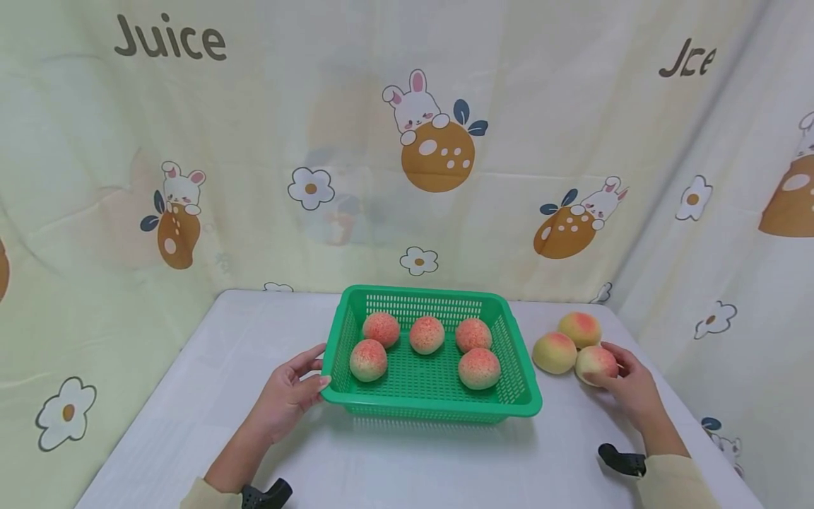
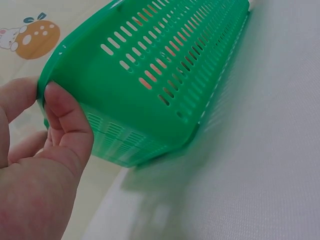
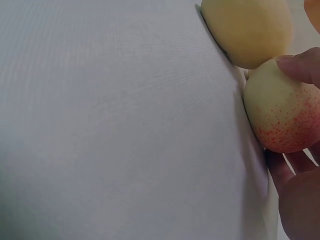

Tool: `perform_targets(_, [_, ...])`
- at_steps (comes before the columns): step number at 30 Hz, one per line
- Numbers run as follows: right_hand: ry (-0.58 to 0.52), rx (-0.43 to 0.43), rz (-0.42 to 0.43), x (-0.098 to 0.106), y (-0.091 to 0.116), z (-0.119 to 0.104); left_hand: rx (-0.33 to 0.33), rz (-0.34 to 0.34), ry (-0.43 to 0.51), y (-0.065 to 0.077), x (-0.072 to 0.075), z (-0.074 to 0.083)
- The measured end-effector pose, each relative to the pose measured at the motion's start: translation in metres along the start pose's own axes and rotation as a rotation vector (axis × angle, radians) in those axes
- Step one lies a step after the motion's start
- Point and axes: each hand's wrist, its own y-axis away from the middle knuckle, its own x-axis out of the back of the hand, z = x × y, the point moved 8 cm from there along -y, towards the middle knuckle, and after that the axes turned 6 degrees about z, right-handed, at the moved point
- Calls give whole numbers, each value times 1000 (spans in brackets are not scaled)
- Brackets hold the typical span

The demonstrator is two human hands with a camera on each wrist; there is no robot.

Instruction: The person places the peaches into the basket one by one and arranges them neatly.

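My left hand (image 1: 286,398) pinches the left rim of a green plastic basket (image 1: 439,406) between thumb and fingers; the left wrist view shows the thumb on the slotted outer wall (image 2: 125,95). Several red-speckled peaches lie inside the basket, among them a front-left peach (image 1: 368,361) and a front-right peach (image 1: 480,369). On the right of the table my right hand (image 1: 636,396) grips a pale peach with a red blush (image 1: 594,364), its thumb and fingers on opposite sides. Close against that peach are two yellower peaches, one to the left (image 1: 555,353) and one behind (image 1: 579,329).
A white cloth covers the table (image 1: 254,332). Behind it and at both sides hangs a cream curtain (image 1: 362,233) printed with rabbits, fruit and flowers. The loose peaches sit near the table's right edge.
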Motion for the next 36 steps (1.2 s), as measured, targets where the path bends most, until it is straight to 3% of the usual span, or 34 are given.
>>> perform_targets(15, [-35,-69,19,2,8,3,9,4,3,0,0,0])
perform_targets(28, [2,-38,76,12,27,-7,23,9,3,2,-1,2])
perform_targets(36, [-49,0,99,18,42,-21,33,6,0,2,-2,2])
